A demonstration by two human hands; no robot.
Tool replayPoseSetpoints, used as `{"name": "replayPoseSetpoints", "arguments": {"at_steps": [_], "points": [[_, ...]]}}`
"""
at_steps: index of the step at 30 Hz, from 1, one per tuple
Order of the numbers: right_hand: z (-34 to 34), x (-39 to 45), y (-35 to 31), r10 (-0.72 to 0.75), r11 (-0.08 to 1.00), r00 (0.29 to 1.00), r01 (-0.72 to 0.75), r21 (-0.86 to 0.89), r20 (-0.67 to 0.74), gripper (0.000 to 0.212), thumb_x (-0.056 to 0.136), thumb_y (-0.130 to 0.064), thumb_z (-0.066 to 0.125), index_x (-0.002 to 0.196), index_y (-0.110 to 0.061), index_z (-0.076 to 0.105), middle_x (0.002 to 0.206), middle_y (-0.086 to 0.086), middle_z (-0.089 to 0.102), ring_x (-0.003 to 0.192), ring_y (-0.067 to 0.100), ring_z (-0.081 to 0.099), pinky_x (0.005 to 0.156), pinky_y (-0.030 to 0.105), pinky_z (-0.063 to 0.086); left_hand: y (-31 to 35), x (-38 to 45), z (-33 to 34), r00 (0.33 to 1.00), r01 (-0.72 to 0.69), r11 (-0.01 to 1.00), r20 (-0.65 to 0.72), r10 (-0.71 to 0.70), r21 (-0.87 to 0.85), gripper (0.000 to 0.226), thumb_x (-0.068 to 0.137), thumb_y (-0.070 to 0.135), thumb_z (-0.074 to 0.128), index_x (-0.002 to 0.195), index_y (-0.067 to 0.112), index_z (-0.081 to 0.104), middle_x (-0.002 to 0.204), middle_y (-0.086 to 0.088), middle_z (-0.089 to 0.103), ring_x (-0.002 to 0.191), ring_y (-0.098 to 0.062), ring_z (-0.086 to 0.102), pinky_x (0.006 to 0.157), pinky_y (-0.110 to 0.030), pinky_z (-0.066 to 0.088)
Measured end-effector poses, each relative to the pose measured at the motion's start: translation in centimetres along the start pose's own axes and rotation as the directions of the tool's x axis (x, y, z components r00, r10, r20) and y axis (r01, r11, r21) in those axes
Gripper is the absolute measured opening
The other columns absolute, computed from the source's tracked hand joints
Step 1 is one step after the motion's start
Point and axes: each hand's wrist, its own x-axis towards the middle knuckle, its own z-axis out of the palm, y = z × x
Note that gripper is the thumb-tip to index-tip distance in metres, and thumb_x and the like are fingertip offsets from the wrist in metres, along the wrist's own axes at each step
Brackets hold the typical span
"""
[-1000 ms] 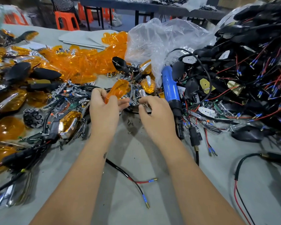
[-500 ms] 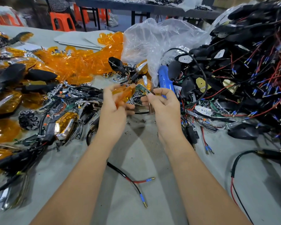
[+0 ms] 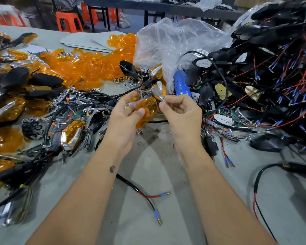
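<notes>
The left hand (image 3: pixel 124 119) holds the amber lens (image 3: pixel 148 107) above the tabletop (image 3: pixel 154 167), with its fingers curled around it. The right hand (image 3: pixel 182 114) pinches a small chrome piece (image 3: pixel 157 95) just beside the lens's upper edge. If the two parts meet tilted, the chrome piece may slip from the pinch and get lost among the clutter on the tabletop, or scratch the lens.

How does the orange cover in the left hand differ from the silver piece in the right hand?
The orange cover is see-through and broad; the silver piece is shiny and narrow. The left hand grips the orange cover, while the right hand pinches the silver piece at its fingertips. Both are held above the table, close together.
</notes>
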Motion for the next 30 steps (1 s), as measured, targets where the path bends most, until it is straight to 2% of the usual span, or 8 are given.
{"name": "replayPoseSetpoints", "arguments": {"at_steps": [5,9,13,15,18,21,24,30], "points": [[0.02,0.04,0.22,-0.014,1.0,1.0,0.014,-0.014,0.0,0.029,0.079,-0.001,0.079,0.077,-0.029,0.069,0.082,-0.011,0.073,0.086,0.012,0.069,0.086,0.031,0.056,0.16,-0.15,0.01,0.999,0.03,0.998,0.017,-0.029,-0.057,0.047,0.095,-0.014,0.047,0.118,0.026,0.055,0.11,-0.008,0.069,0.091,-0.014,0.07,0.08,-0.025,0.057],[0.02,-0.06,0.34,-0.023,0.997,1.0,0.023,-0.068,0.0,0.029,0.077,-0.004,0.081,0.078,-0.031,0.07,0.075,-0.016,0.069,0.069,0.006,0.056,0.07,0.022,0.05,0.29,-0.14,-0.16,0.999,0.038,0.995,0.02,-0.037,-0.093,0.048,0.093,-0.015,0.05,0.125,0.021,0.056,0.111,-0.01,0.069,0.089,-0.016,0.072,0.075,-0.027,0.059],[-0.01,0.02,0.0,0.02,1.0,1.0,-0.02,0.014,0.011,0.037,0.082,0.001,0.074,0.099,-0.032,0.067,0.08,-0.009,0.065,0.074,0.009,0.057,0.074,0.023,0.052,0.4,0.05,-0.24,0.997,0.069,0.99,-0.022,-0.072,-0.124,0.047,0.093,-0.01,0.053,0.138,0.006,0.053,0.115,-0.016,0.07,0.087,-0.017,0.07,0.075,-0.026,0.058],[-0.04,-0.02,-0.23,0.047,0.995,0.998,-0.051,0.08,0.047,0.041,0.085,0.002,0.072,0.106,-0.033,0.064,0.08,-0.003,0.062,0.072,0.009,0.057,0.073,0.024,0.053,0.4,0.06,-0.24,0.997,0.078,0.985,-0.016,-0.082,-0.154,0.043,0.095,-0.009,0.051,0.136,0.003,0.055,0.114,-0.014,0.07,0.086,-0.014,0.07,0.074,-0.023,0.058],[-0.11,-0.16,-0.42,0.067,0.982,0.991,-0.087,0.169,0.12,0.043,0.088,0.002,0.068,0.109,-0.035,0.063,0.072,-0.003,0.059,0.059,0.011,0.053,0.057,0.02,0.047,0.41,0.06,-0.24,0.997,0.07,0.977,-0.006,-0.072,-0.2,0.035,0.097,-0.006,0.049,0.13,0.0,0.059,0.103,-0.009,0.072,0.082,-0.012,0.069,0.076,-0.022,0.058],[-0.1,-0.26,-0.4,0.085,0.975,0.986,-0.112,0.192,0.144,0.032,0.09,0.002,0.065,0.103,-0.027,0.069,0.063,-0.007,0.055,0.049,0.009,0.048,0.049,0.018,0.041,0.31,0.1,-0.36,0.998,0.061,0.973,0.007,-0.061,-0.224,0.027,0.098,-0.004,0.049,0.121,0.001,0.062,0.1,-0.007,0.073,0.087,-0.014,0.069,0.078,-0.024,0.058],[-0.02,-0.25,-0.35,0.097,0.971,0.987,-0.122,0.206,0.13,0.02,0.09,0.002,0.065,0.095,-0.016,0.071,0.064,-0.006,0.057,0.05,0.009,0.05,0.05,0.019,0.043,0.27,0.03,-0.4,0.997,0.071,0.967,0.022,-0.067,-0.244,0.021,0.098,-0.002,0.05,0.11,0.006,0.065,0.098,-0.007,0.073,0.088,-0.014,0.069,0.077,-0.024,0.058],[0.11,-0.16,-0.33,0.128,0.956,0.98,-0.163,0.243,0.155,0.023,0.09,0.006,0.063,0.105,-0.011,0.062,0.066,-0.003,0.065,0.057,0.012,0.066,0.059,0.023,0.054,0.35,0.02,-0.32,0.996,0.091,0.947,0.031,-0.086,-0.309,0.016,0.096,0.0,0.052,0.107,0.005,0.061,0.093,-0.007,0.072,0.084,-0.016,0.069,0.079,-0.029,0.058]]}}
